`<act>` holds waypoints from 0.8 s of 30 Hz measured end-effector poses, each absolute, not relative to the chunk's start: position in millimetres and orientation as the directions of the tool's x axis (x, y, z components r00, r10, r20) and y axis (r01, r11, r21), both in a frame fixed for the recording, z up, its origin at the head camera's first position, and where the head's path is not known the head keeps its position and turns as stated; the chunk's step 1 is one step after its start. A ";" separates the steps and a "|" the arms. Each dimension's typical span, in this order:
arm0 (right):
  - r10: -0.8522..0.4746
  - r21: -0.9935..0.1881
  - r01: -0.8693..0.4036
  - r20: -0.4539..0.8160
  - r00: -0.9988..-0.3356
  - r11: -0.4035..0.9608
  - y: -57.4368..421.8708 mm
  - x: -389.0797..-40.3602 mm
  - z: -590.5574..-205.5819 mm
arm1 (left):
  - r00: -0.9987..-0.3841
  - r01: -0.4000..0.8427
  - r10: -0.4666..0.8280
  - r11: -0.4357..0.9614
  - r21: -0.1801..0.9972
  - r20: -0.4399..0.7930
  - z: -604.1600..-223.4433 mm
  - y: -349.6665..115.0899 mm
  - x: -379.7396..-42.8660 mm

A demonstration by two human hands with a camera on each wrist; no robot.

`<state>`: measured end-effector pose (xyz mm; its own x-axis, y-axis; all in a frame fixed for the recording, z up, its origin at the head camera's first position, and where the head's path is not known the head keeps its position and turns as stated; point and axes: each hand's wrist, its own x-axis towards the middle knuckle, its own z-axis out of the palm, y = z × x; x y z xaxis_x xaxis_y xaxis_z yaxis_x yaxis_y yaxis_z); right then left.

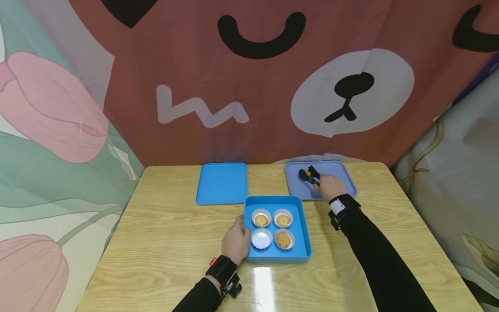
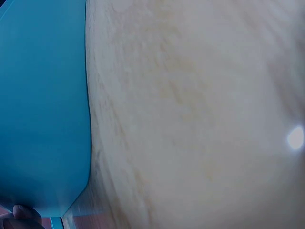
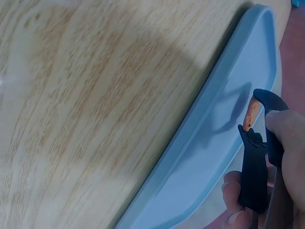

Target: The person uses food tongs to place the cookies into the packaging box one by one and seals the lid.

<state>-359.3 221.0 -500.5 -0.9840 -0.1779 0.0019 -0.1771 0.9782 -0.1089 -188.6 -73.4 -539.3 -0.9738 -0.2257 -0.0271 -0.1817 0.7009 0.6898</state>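
Observation:
My right hand (image 1: 330, 187) grips black tongs (image 3: 255, 174) over the purple tray (image 1: 345, 177). An orange-brown cookie (image 3: 251, 113) is pinched between the tongs' tips, above the tray's floor. At the left wall of a deep blue box (image 1: 304, 234), my left hand (image 1: 236, 240) holds its side, and fingertips (image 2: 26, 213) show by its edge in the left wrist view. Inside the box stand white paper cups in two rows. Both back cups and the front right paper cup (image 1: 291, 245) have cookies in them; the front left paper cup (image 1: 262, 238) holds nothing.
A flat blue tray or lid (image 1: 222, 184) lies at the back of the wooden table (image 1: 167, 234), left of the purple tray. Behind the table hangs a brown cloth (image 1: 269, 130) with a bear face. Patterned cloths hang at both sides.

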 end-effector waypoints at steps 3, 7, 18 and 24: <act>-0.182 -0.112 -0.181 0.002 -0.983 0.977 222.0 -355.3 -497.1 | -0.973 -0.186 -0.228 0.702 0.688 -0.031 -539.5 -72.9 -188.3; -0.196 -0.109 -0.199 0.040 -0.980 0.974 222.5 -349.5 -493.3 | -0.974 -0.191 -0.222 0.696 0.692 -0.045 -539.1 -72.5 -187.8; -0.281 -0.053 -0.298 0.212 -0.936 0.953 221.8 -331.3 -482.0 | -0.974 -0.183 -0.224 0.704 0.686 -0.030 -538.2 -71.6 -186.5; -0.325 -0.013 -0.342 0.280 -0.903 0.940 211.6 -316.0 -467.7 | -0.975 -0.185 -0.220 0.696 0.693 -0.039 -538.7 -72.8 -186.5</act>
